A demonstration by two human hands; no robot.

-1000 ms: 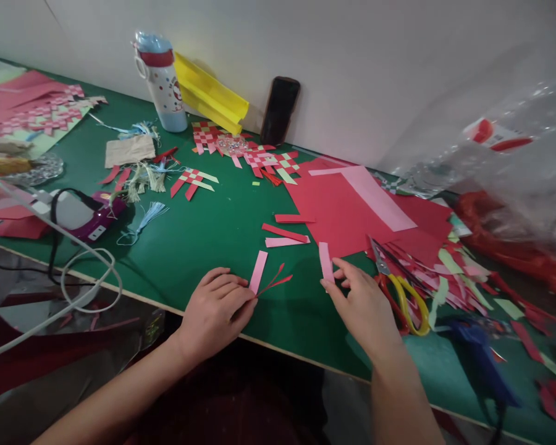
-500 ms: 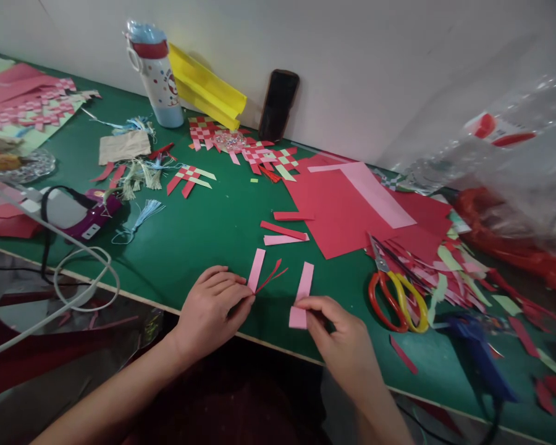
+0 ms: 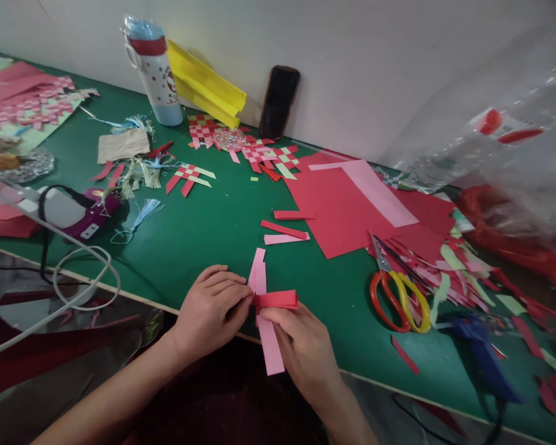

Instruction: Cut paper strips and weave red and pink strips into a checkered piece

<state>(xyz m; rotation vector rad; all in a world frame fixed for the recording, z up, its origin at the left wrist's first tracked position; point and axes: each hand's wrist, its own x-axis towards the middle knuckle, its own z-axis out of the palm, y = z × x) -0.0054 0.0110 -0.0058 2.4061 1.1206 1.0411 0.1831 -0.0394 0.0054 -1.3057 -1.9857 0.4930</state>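
Observation:
At the green table's [image 3: 204,235] near edge, my left hand [image 3: 210,309] pinches the crossing of a folded red paper strip [image 3: 278,300] and a pink strip [image 3: 258,275]. My right hand [image 3: 301,346] is closed on a second pink paper strip [image 3: 269,343], laid across under the red one, with its lower end hanging past the table edge. The two hands almost touch. Loose red and pink strips [image 3: 285,233] lie just beyond them.
Red-and-yellow scissors [image 3: 396,296] and a blue glue gun [image 3: 484,358] lie to the right beside a heap of paper scraps. Red and pink sheets [image 3: 352,204], woven paper pieces [image 3: 241,148], a bottle [image 3: 154,69], a phone [image 3: 278,102], and a purple tool with cord [image 3: 88,216] surround the area.
My right hand picked up a pink strip near the scissors, carried it left, and now holds it crossed with the red strip at my left hand. The left hand stayed put.

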